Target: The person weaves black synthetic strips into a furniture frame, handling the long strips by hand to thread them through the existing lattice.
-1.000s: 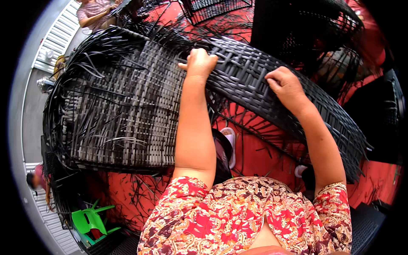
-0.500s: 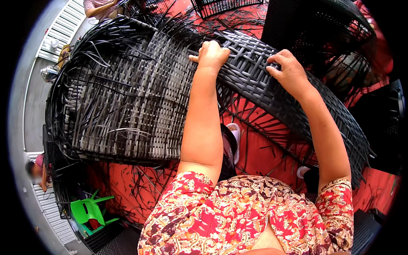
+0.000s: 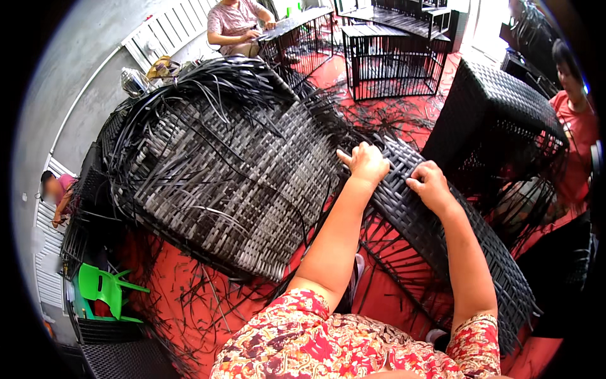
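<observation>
My left hand (image 3: 366, 165) is closed at the upper end of a curved, dark grey woven wicker piece (image 3: 483, 271), its thumb side toward the left. What its fingers hold, if anything, is hidden. Just to its right, my right hand (image 3: 433, 187) rests over the same weave with thumb and forefinger curled together; anything pinched there is too small to make out. Loose strips fan out beneath the piece's lower edge. Left of my hands leans a large mottled grey-black woven panel (image 3: 252, 189), with a thick bundle of loose black strips (image 3: 221, 79) over its top.
A dark woven box (image 3: 505, 95) stands at right beside a person in red (image 3: 571, 132). Black slatted frames (image 3: 394, 60) and a seated person (image 3: 237, 28) are at the back. A green plastic chair (image 3: 104, 287) is at lower left. Strip scraps litter the red floor (image 3: 183, 278).
The view has tilted up and turned, showing more of the back of the room. Both hands stay on the curved woven piece, a little closer together in the picture.
</observation>
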Tool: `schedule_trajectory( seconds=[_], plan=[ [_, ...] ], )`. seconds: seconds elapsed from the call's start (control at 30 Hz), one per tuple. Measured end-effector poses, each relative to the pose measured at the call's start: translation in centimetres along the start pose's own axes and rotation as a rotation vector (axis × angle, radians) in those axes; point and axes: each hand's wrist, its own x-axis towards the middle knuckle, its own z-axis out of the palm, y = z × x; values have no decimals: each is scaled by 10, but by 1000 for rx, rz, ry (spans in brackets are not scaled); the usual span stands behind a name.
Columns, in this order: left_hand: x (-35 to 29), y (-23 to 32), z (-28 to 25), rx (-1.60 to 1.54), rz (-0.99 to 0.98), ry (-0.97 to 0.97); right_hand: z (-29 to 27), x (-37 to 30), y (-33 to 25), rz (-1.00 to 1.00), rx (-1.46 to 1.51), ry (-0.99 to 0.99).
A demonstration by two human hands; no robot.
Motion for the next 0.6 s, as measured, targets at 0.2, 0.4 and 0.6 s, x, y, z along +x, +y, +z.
schedule_trajectory(
  seconds=[0.2, 0.4, 0.6],
  plan=[
    [10, 7, 0, 98, 14, -41, -2, 1, 0, -215, -155, -9],
    [17, -8, -8, 155, 48, -142, 16, -5, -7, -301, -185, 31],
    [22, -18, 2, 50, 117, -49, 13, -5, 11, -270, -49, 26]
  ],
)
